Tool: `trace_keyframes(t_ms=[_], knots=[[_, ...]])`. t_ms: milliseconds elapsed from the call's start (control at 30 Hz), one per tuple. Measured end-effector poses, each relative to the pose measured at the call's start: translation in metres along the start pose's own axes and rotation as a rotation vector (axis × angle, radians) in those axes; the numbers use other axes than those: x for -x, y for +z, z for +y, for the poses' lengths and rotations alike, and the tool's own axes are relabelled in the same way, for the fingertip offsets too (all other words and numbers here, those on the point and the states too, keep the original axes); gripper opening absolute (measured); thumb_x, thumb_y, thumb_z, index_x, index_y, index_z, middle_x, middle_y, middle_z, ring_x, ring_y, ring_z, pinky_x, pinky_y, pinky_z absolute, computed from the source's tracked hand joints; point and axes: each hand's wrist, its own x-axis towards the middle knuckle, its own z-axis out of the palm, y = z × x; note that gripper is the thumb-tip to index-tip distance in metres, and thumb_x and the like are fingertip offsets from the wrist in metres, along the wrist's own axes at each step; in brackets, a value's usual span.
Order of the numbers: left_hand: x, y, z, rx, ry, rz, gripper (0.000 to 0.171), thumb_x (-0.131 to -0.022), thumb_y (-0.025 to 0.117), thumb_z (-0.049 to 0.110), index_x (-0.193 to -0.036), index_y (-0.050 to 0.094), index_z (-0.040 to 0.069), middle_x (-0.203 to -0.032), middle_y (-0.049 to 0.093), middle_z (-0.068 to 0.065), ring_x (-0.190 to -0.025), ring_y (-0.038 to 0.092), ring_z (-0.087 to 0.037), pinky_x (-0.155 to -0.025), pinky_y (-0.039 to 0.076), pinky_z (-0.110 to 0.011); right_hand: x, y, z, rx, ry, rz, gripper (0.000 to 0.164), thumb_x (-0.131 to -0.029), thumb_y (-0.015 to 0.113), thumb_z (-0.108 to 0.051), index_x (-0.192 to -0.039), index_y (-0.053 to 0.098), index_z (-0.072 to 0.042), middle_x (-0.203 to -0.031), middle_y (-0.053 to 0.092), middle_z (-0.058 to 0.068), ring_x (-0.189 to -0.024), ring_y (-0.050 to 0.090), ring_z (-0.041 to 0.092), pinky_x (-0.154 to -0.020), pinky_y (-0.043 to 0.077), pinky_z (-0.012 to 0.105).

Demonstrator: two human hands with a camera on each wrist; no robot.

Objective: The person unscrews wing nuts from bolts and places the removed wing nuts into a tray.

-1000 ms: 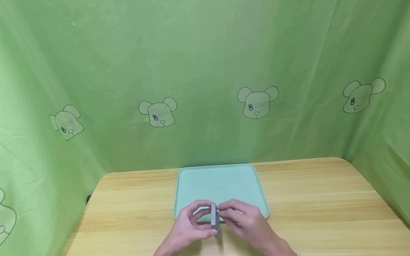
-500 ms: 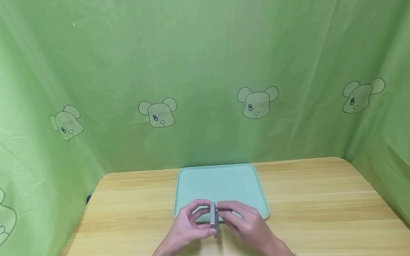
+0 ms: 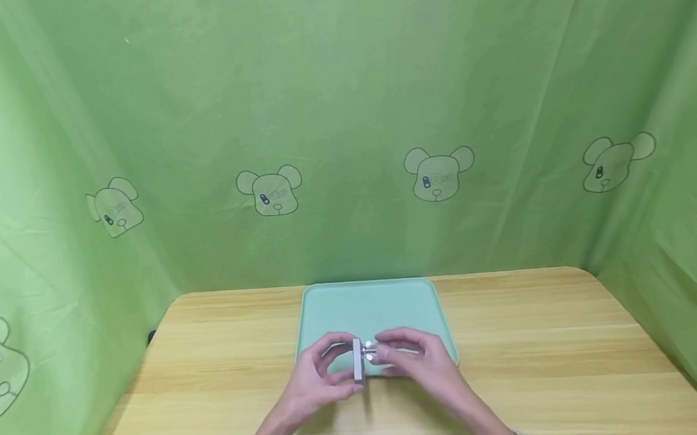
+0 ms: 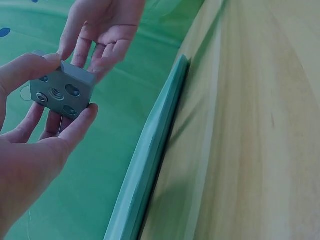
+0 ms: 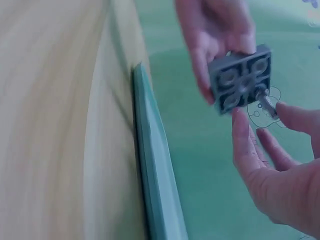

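My left hand holds a small grey square block on edge, fingers and thumb at its opposite edges. Round holes mark one face; at one corner hole a shiny round bolt end shows. From the block's ribbed side a threaded bolt sticks out toward my right hand. In the head view, small silvery wings like a wing nut sit on it. My right hand has its thumb right at the bolt's tip, with the other fingers spread around it, apart from the thumb.
A pale green tray lies on the wooden table behind and below the hands. Green cloth printed with bear heads hangs around the back and sides.
My right fingers have parted from close against the block and drawn to the right, baring the bolt and wings. The block has shifted slightly left and up in view, still in my left hand.
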Motion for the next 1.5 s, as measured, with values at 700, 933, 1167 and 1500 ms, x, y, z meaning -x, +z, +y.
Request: trace_keyframes(t_ms=[700,933,1167,1500], knots=[[-0.001,0.008,-0.010,-0.165,0.045,-0.048,0.067,-0.072,0.078,-0.016,-0.132,0.055,0.002,-0.139,0.050,-0.027,-0.134,0.050,-0.038,-0.107,0.054,-0.045,-0.001,0.000,0.008,-0.145,0.198,-0.071,0.033,-0.091,0.078,-0.014,-0.114,0.068,0.007,-0.103,0.075,0.016,-0.093,0.073,0.025,-0.092,0.063,0.041],[0.001,0.010,-0.009,-0.125,0.006,-0.042,0.067,-0.072,0.080,-0.013,-0.133,0.055,0.001,-0.138,0.052,-0.025,-0.133,0.050,-0.046,-0.104,0.056,-0.046,0.000,0.000,0.007,-0.059,0.147,-0.058,0.031,-0.090,0.079,-0.013,-0.111,0.070,0.008,-0.104,0.075,0.018,-0.094,0.074,0.029,-0.092,0.063,0.047],[0.002,0.011,-0.006,-0.104,-0.017,-0.029,0.067,-0.072,0.081,-0.011,-0.133,0.056,0.000,-0.138,0.054,-0.023,-0.131,0.052,-0.045,-0.103,0.057,-0.046,0.002,0.003,0.004,0.087,-0.013,-0.046,0.026,-0.089,0.079,-0.011,-0.106,0.072,0.006,-0.102,0.074,0.019,-0.088,0.076,0.032,-0.082,0.065,0.049],[0.002,0.008,-0.002,-0.055,-0.035,-0.043,0.065,-0.074,0.080,-0.010,-0.133,0.056,-0.001,-0.141,0.046,-0.031,-0.131,0.054,-0.041,-0.099,0.059,-0.048,0.003,0.006,0.007,0.424,-0.470,0.000,0.016,-0.087,0.081,-0.005,-0.099,0.077,-0.014,-0.095,0.076,-0.003,-0.085,0.073,0.013,-0.075,0.066,0.028]])
